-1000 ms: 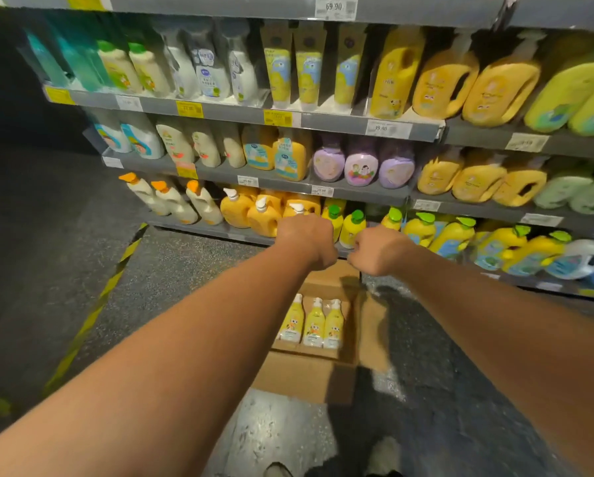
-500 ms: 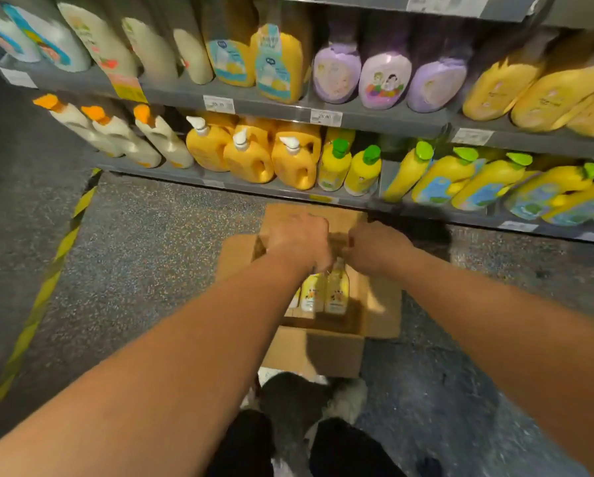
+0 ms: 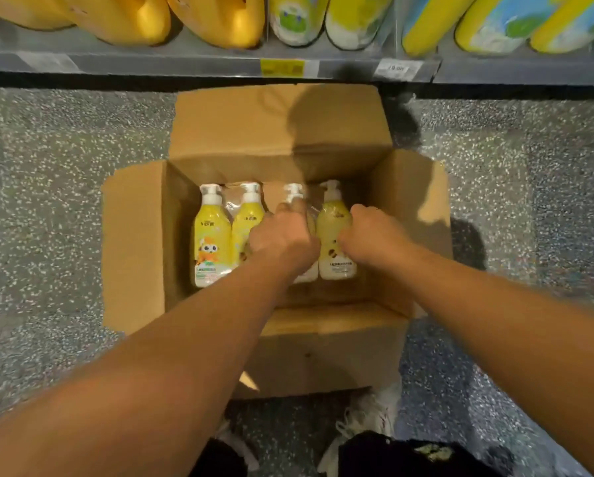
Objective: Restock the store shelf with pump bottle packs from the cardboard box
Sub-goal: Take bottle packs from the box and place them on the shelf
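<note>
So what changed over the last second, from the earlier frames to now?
Both hands dropped from shelf height into the open brown cardboard box; the left hand and right hand now rest on the right-hand pack of yellow pump bottles, grip not clearly closed. Box and bottles stayed put.

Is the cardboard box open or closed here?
Open: the cardboard box has its flaps folded outward, exposing four pump bottles lying inside.

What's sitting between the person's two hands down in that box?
In the head view, the rightmost pump bottle lies between the left hand and right hand, inside the cardboard box.
</note>
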`<state>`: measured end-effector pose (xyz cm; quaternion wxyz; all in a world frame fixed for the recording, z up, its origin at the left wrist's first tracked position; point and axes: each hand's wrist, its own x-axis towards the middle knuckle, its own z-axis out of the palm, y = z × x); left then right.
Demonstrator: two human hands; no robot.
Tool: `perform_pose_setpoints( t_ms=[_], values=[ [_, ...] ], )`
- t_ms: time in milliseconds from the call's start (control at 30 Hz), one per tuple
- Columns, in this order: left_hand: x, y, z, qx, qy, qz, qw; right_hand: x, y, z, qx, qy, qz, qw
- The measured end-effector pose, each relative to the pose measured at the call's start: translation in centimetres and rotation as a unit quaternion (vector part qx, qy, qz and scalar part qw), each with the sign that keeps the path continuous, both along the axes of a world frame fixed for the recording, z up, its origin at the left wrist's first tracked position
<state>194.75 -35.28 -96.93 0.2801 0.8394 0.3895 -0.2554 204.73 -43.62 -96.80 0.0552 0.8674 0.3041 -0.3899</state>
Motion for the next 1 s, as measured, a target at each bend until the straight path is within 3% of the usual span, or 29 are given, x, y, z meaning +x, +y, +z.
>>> perform_pose_setpoints(
  t_ms=[200,433,533,800,900,1000],
  values=[
    [0.0,-0.6,-11.1,-0.043,0.0,0.109,0.993,0.5,-0.8,-10.7,-0.019,0.046,-0.163,0.985],
    [1.3,-1.3,-15.2,-0.113,0.014,0.283,0.952,1.4,-1.6,-15.2,-0.008,0.09,-0.26,0.962],
    [2.1,-1.3,-15.9,-0.116,0.027,0.322,0.939,1.6,-1.9,-15.9,0.038,0.145,-0.355,0.923],
    [2.5,-1.3,-17.4,-0.151,0.045,0.36,0.92,1.5,-3.3,-16.6,0.123,0.302,-0.55,0.769],
    [2.3,-1.4,-17.8,-0.177,0.018,0.395,0.902,0.9,-3.5,-16.9,0.155,0.314,-0.553,0.756],
    [1.8,-0.9,-17.5,-0.253,-0.028,0.457,0.852,0.5,-3.8,-16.1,0.18,0.292,-0.545,0.765]
  ],
)
